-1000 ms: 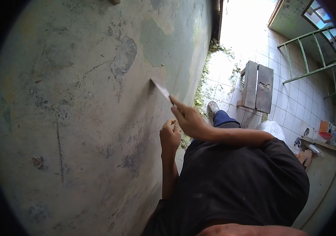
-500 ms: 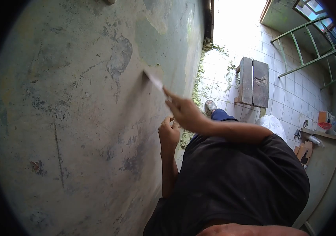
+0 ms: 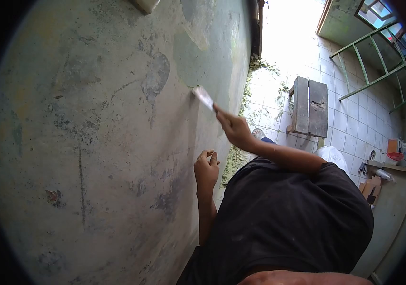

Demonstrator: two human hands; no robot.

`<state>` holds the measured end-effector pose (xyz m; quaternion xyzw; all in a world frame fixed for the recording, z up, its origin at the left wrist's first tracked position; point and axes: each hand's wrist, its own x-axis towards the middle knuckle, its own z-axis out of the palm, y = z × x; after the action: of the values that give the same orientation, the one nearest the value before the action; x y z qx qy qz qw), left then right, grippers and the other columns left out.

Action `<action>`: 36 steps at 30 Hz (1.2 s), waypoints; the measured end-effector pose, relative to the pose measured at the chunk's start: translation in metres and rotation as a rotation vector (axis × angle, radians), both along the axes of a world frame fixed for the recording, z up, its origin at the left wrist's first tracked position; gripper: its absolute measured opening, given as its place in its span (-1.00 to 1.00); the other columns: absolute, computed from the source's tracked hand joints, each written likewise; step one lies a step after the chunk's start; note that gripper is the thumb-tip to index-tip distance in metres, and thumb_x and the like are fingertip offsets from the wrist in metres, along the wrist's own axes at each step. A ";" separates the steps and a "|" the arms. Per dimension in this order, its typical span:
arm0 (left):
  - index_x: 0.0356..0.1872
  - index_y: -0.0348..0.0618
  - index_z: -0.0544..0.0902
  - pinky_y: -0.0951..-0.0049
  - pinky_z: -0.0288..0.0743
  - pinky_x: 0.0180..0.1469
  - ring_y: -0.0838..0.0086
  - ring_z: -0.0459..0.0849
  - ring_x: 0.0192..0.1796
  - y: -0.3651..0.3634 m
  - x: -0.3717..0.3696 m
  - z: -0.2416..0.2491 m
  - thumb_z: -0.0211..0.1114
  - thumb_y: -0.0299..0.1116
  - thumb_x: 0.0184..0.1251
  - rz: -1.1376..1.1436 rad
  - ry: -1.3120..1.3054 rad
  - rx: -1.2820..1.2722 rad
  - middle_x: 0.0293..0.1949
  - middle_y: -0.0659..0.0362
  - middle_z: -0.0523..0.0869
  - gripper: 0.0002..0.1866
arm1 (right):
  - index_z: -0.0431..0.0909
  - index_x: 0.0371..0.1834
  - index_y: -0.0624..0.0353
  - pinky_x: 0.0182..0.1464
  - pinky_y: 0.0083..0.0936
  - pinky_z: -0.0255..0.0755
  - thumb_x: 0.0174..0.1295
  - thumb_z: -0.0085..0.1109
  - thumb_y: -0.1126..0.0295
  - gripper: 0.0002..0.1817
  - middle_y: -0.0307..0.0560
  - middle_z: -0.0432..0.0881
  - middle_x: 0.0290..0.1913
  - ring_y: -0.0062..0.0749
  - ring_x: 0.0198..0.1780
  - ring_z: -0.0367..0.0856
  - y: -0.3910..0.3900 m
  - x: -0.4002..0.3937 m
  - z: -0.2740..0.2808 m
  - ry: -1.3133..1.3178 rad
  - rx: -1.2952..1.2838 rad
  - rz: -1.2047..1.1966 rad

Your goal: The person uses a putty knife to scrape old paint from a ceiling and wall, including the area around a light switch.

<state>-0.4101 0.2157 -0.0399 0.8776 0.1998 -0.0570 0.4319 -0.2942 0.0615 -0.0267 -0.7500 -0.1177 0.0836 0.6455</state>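
My right hand [image 3: 236, 130] is closed around the handle of a scraper [image 3: 204, 98]. The scraper's blade end meets the wall [image 3: 117, 190] at the edge of a green paint patch [image 3: 203, 66]; a small bit of loose paint shows at its tip. Lower down, my left hand [image 3: 206, 172] is raised close to the wall with its fingers curled toward the thumb. Whether anything sits inside those fingers is hidden. Around the patch, the wall surface is bare, grey and stained.
Green paint flakes [image 3: 235, 164] lie along the wall's foot. On the tiled floor stands a dark wooden bench [image 3: 318, 107], with a green metal frame [image 3: 367, 83] beyond it. A white bag [image 3: 333, 156] and a ledge holding a red bowl [image 3: 394, 156] are at right.
The scraper and my right hand have shifted right, the blade now at the green paint's edge. My left hand stays curled, slightly lower in view. The whole view has shifted a little.
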 end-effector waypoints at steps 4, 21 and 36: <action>0.12 -0.40 0.69 0.37 0.78 -0.28 0.29 0.91 -0.22 0.000 -0.002 -0.007 0.27 -0.27 0.64 -0.015 0.013 0.021 -0.02 -0.06 0.83 -0.66 | 0.45 0.59 0.01 -0.52 -0.51 0.18 0.66 0.08 0.28 -0.52 -0.24 0.15 -0.60 -0.72 -0.55 0.14 0.012 -0.016 -0.034 -0.159 0.041 -0.027; 0.13 -0.40 0.70 0.36 0.80 -0.26 0.28 0.91 -0.19 -0.007 0.009 -0.009 0.28 -0.30 0.62 -0.016 0.054 0.041 0.00 -0.07 0.83 -0.67 | 0.47 0.56 0.10 -0.51 -0.44 0.27 0.62 0.15 0.32 -0.51 0.01 0.18 -0.64 -0.55 -0.63 0.16 0.017 0.022 -0.045 -0.402 0.132 -0.133; 0.12 -0.39 0.70 0.35 0.80 -0.26 0.26 0.91 -0.21 -0.009 -0.005 -0.010 0.29 -0.31 0.61 0.017 0.077 0.064 0.01 -0.06 0.84 -0.68 | 0.48 0.56 0.10 -0.41 -0.46 0.46 0.58 0.22 0.28 -0.48 0.27 0.57 -0.50 -0.56 -0.60 0.46 0.010 0.029 -0.033 -0.208 -0.026 -0.088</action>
<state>-0.4151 0.2068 -0.0497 0.8864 0.2254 -0.0808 0.3962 -0.2655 0.0717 -0.0592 -0.7675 -0.1502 -0.0216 0.6228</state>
